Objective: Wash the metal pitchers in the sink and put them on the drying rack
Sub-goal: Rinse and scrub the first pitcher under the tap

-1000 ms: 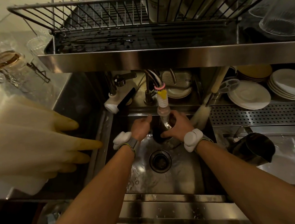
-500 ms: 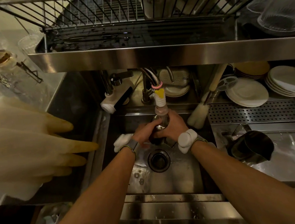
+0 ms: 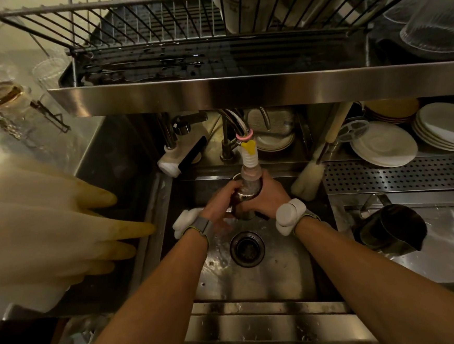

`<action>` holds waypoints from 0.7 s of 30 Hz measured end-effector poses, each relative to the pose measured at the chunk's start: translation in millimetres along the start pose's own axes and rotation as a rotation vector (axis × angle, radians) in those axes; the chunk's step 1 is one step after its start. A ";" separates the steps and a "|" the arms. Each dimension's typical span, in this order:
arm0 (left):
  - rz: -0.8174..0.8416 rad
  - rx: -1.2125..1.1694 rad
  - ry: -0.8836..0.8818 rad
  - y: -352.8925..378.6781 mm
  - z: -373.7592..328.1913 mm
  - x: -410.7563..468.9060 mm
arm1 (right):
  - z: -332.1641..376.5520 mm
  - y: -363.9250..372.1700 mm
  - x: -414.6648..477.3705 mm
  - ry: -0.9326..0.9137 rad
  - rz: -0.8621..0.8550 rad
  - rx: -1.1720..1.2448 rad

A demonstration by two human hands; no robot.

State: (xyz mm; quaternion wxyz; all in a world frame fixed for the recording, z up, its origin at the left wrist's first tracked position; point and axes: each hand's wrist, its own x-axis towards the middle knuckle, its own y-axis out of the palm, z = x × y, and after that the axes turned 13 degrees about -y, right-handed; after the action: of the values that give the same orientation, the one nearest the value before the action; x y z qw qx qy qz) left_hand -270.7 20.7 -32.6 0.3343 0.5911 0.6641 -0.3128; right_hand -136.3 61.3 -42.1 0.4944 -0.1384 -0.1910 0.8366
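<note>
While both hands, the left hand [image 3: 219, 203] and right hand [image 3: 267, 195], gripped the small metal pitcher [image 3: 245, 197] under the tap nozzle [image 3: 250, 167] over the sink [image 3: 269, 274], rotating it would have rinsed every side before racking.

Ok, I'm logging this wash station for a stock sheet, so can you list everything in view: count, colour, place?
pitcher in hands: one, dark metal, under the tap, over the sink
second pitcher: one, dark metal, on its side on the counter right of the sink
tap nozzle: one, white with yellow clip, above the held pitcher
sink: one, steel, centre
drain: one, dark, sink floor
drying rack: one, wire, shelf above
rubber gloves: count unclear, pale yellow, left
brush: one, cream, sink's right edge
plates: several stacked, white, far right
glasses: several, clear, top right
left hand: gripping the pitcher
right hand: gripping the pitcher
</note>
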 end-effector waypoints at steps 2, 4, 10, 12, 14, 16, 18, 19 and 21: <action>-0.068 0.029 0.011 -2.8 -3.8 2.2 | -2.6 3.4 -2.1 0.011 0.003 -0.020; -0.215 0.118 0.066 -7.8 -4.4 7.4 | -9.0 2.9 -9.2 0.032 -0.004 -0.025; -0.378 0.275 0.145 -19.0 10.3 10.1 | -14.7 -3.4 -8.3 0.052 -0.075 -0.030; -0.389 0.266 0.164 -19.1 9.7 8.3 | -10.5 3.1 -9.6 0.019 -0.020 -0.025; -0.398 0.291 0.173 -19.4 7.8 8.1 | -14.1 4.0 -15.0 0.019 0.019 -0.031; -0.404 0.328 0.178 -19.6 6.7 6.8 | -20.7 -5.4 -18.0 0.034 -0.003 -0.055; -0.396 0.361 0.184 -19.5 6.5 5.5 | -22.1 -15.1 -12.2 0.043 -0.047 -0.076; -0.390 0.369 0.187 -19.3 7.2 5.1 | -19.0 -16.0 -8.0 0.031 -0.062 -0.079; -0.382 0.363 0.188 -17.2 6.3 3.9 | -10.5 -11.9 -2.2 -0.012 -0.043 -0.057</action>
State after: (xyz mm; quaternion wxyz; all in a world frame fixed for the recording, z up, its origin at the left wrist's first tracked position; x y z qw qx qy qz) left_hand -287.6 16.0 -39.1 0.0948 0.5320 0.7246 -0.4278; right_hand -121.6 66.4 -45.9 0.5070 -0.1433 -0.2206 0.8208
